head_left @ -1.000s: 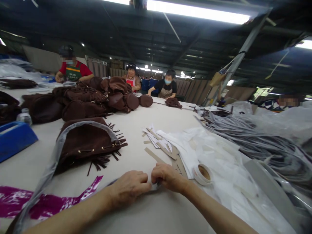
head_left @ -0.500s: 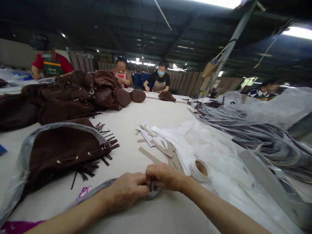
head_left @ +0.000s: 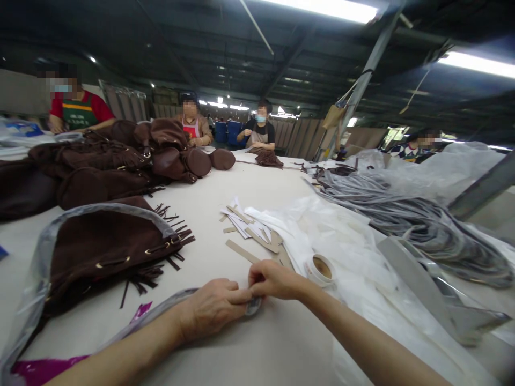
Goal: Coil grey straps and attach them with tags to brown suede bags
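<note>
My left hand [head_left: 215, 306] and my right hand [head_left: 274, 280] meet over the near part of the table, fingertips pinched together. Between them is the end of a strap wrapped in cloudy plastic [head_left: 171, 304], bunched below the fingers. From there the strap runs left behind my left forearm. It appears to belong to the dark brown fringed bag [head_left: 108, 249] lying at left, with gold eyelets and a cord; the join is hidden. What exactly the right fingertips pinch is partly covered.
A tape roll [head_left: 322, 269] sits right of my right hand, on white plastic sheets [head_left: 346, 241]. Card strips [head_left: 241, 251] and paper pieces lie ahead. Brown bags [head_left: 96, 182] are piled at left, plastic-wrapped straps [head_left: 394, 209] at right. Several co-workers stand around the table [head_left: 257, 187].
My right hand has shifted slightly right and up, and the bunched strap end shows less beneath the fingers. The view has turned slightly. A co-worker across the table has raised a hand.
</note>
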The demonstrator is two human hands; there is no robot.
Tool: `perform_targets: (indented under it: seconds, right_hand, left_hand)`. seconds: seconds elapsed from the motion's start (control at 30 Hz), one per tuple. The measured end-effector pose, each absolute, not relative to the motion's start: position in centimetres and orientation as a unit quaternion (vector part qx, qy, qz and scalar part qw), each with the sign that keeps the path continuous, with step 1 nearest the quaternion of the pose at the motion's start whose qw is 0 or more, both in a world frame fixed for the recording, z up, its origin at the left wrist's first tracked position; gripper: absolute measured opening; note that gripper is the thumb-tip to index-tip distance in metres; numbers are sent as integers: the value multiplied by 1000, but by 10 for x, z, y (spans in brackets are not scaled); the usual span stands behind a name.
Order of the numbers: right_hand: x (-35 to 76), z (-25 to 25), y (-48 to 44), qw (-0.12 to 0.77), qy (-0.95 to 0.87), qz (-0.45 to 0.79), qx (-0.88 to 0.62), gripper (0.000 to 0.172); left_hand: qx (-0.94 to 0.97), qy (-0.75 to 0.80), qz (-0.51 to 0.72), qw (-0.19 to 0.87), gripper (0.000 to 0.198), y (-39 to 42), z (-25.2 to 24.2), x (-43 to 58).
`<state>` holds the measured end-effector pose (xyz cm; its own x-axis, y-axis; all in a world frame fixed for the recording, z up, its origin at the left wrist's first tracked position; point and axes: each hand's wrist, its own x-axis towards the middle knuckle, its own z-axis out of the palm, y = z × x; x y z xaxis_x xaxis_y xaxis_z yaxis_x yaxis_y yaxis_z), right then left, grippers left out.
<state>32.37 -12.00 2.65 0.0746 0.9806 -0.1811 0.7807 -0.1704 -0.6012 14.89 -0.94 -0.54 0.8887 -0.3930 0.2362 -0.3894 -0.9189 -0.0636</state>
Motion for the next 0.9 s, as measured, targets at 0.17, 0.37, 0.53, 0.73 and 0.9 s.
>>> perform_targets:
  seconds: [0.17,0.37,0.53,0.73,0.9]
  right_hand:
    - [304,35,-145,235,-620,172,-729,17]
    - [278,24,-146,96,-586,108,-797,27]
    - [279,35,-134,44,-562,152,-812,22]
    - [277,39,-128,17,-542,142,-828,30]
    - [270,35,-123,-9,-531,122,-838,32]
  left_hand:
    - [-977,168,-128,-23,19,-12,-10,149]
    - [-983,100,-138,-75,11,-18,-21,146]
    - [-984,73,-130,-99,10,-21,-26,143]
    - [-967,73,-141,-197,7,-16,-22,137]
    - [-984,18,-139,-106,8,-20,-19,134]
